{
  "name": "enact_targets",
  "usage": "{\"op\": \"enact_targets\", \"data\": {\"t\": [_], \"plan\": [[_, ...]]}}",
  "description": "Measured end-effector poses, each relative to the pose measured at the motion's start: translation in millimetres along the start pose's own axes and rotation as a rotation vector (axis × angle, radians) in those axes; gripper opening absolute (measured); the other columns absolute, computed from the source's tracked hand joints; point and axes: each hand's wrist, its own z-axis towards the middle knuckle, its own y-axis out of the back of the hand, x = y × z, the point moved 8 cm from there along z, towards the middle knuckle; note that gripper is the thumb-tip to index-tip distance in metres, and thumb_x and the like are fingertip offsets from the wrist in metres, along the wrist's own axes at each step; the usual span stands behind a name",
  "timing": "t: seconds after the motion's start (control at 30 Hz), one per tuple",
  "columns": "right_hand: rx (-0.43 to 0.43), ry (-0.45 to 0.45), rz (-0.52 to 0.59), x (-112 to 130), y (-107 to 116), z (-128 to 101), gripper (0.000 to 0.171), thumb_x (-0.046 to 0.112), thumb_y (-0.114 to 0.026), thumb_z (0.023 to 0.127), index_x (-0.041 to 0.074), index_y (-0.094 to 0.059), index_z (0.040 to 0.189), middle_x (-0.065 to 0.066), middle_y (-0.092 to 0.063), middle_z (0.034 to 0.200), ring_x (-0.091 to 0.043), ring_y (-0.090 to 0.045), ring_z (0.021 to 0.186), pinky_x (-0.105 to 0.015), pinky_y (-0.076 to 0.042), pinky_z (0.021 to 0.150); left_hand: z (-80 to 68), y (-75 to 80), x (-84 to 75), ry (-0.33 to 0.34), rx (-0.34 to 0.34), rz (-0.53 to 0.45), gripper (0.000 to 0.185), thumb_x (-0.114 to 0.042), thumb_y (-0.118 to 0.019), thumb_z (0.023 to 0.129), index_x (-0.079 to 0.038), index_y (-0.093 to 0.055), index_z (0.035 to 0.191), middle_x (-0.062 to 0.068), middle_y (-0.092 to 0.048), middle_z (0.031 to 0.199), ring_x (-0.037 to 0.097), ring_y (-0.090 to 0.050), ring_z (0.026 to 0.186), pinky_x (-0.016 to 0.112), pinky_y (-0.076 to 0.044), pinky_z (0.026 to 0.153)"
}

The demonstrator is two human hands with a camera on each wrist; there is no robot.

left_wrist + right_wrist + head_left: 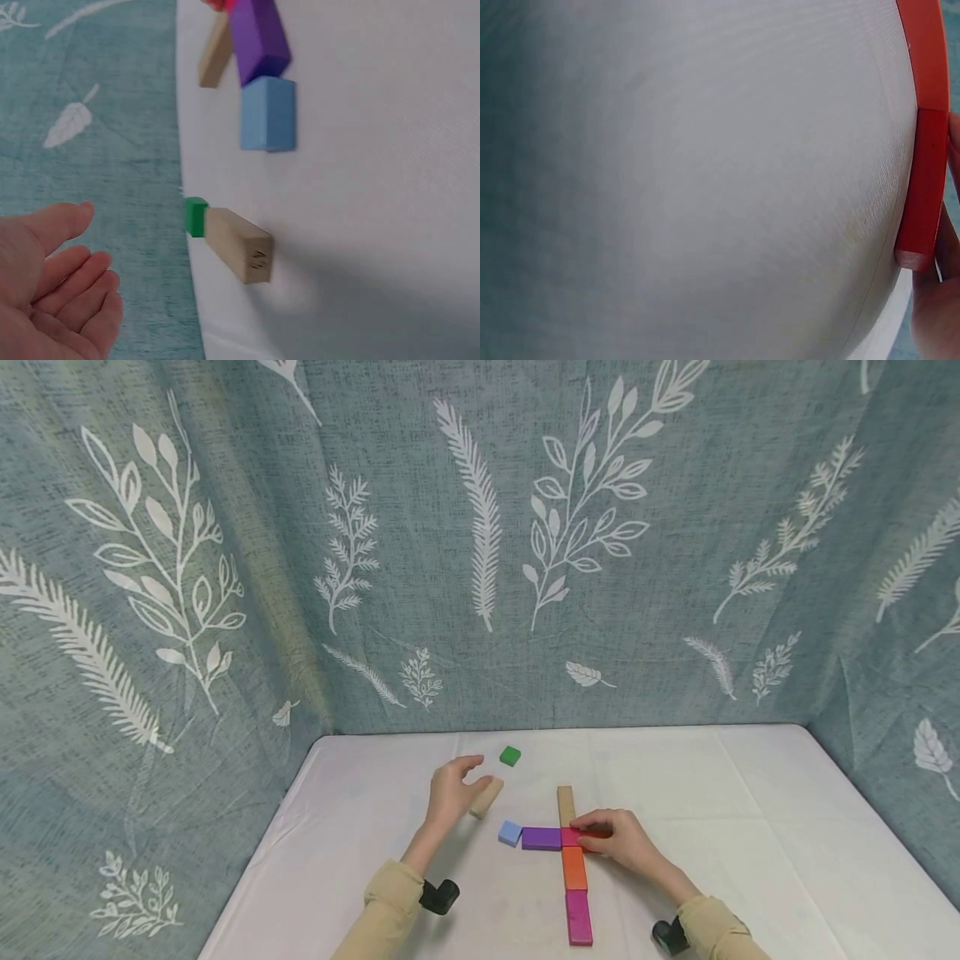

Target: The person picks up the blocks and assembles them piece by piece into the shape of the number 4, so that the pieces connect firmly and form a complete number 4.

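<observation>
My left hand (452, 793) hovers over the left part of the table, thumb and fingers spread apart. Beside its thumb lies a plain wooden block (487, 798); in the left wrist view, the hand (64, 289) is apart from this block (238, 246), which has a printed marking on its end. My right hand (626, 841) pinches a red block (924, 184) at the right arm of a cross of blocks. Around the pinkish-red centre piece (569, 837) are a wooden block (566, 806), a purple block (542, 838) and an orange block (574, 868).
A magenta block (578, 918) extends the cross toward the front. A light-blue block (510, 833) sits slightly turned at the purple block's left end. Farther back lies a small green block (510, 756). A leaf-patterned curtain (525, 677) hangs behind the white-covered table (750, 827).
</observation>
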Motion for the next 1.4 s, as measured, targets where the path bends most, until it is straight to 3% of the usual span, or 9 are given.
{"op": "enact_targets", "data": {"t": [0.33, 0.53, 0.87, 1.13, 1.23, 1.4], "plan": [[0.006, -0.012, 0.007, -1, 0, 0, 0.025, 0.016, -0.072, 0.083, 0.010, -0.072, 0.107, -0.006, -0.072, 0.104, -0.021, -0.065, 0.095, -0.017, -0.052, 0.078, -1.8, -16.0, 18.8, 0.044, 0.063, 0.008, 0.032, -0.006, -0.071, 0.081, 0.008, -0.066, 0.109, 0.023, -0.068, 0.110, 0.039, -0.063, 0.105, 0.047, -0.052, 0.089], [-0.001, -0.015, 0.001, -1, 0, 0, 0.025, 0.016, -0.072, 0.083, 0.010, -0.072, 0.107, -0.005, -0.072, 0.104, -0.021, -0.065, 0.096, -0.017, -0.052, 0.079, -0.3, -24.2, 26.4, 0.062, 0.065, -0.026, 0.029, -0.005, -0.072, 0.080, 0.008, -0.067, 0.105, 0.022, -0.070, 0.105, 0.037, -0.066, 0.100, 0.045, -0.053, 0.088], [0.005, -0.014, 0.003, 0, 0, 0, 0.024, 0.015, -0.072, 0.083, 0.011, -0.072, 0.107, -0.006, -0.072, 0.104, -0.020, -0.065, 0.096, -0.017, -0.052, 0.078, -4.1, -31.4, 38.7, 0.188, 0.030, 0.001, 0.029, -0.008, -0.074, 0.078, 0.006, -0.069, 0.103, 0.020, -0.071, 0.103, 0.035, -0.066, 0.099, 0.044, -0.054, 0.085], [0.002, -0.019, 0.006, -1, 1, 0, 0.025, 0.015, -0.072, 0.083, 0.011, -0.072, 0.107, -0.006, -0.072, 0.105, -0.022, -0.065, 0.097, -0.017, -0.052, 0.079, -8.2, -32.7, 46.0, 0.191, -0.003, 0.014, 0.030, -0.007, -0.076, 0.076, 0.006, -0.069, 0.102, 0.019, -0.071, 0.097, 0.031, -0.066, 0.090, 0.042, -0.054, 0.079], [0.002, -0.022, 0.007, -1, 1, 0, 0.025, 0.016, -0.072, 0.083, 0.011, -0.072, 0.108, -0.006, -0.072, 0.105, -0.023, -0.065, 0.097, -0.017, -0.052, 0.079, -9.5, -31.9, 47.7, 0.147, -0.037, 0.005, 0.028, -0.011, -0.077, 0.075, 0.005, -0.070, 0.098, 0.016, -0.072, 0.091, 0.024, -0.066, 0.082, 0.036, -0.054, 0.072], [0.002, -0.021, 0.002, 0, 1, 0, 0.025, 0.016, -0.072, 0.083, 0.011, -0.072, 0.108, -0.006, -0.072, 0.105, -0.022, -0.065, 0.098, -0.018, -0.052, 0.080, -9.1, -33.2, 50.4, 0.151, -0.053, 0.001, 0.027, -0.009, -0.077, 0.075, 0.005, -0.071, 0.097, 0.015, -0.072, 0.089, 0.023, -0.066, 0.080, 0.034, -0.053, 0.071]]}}
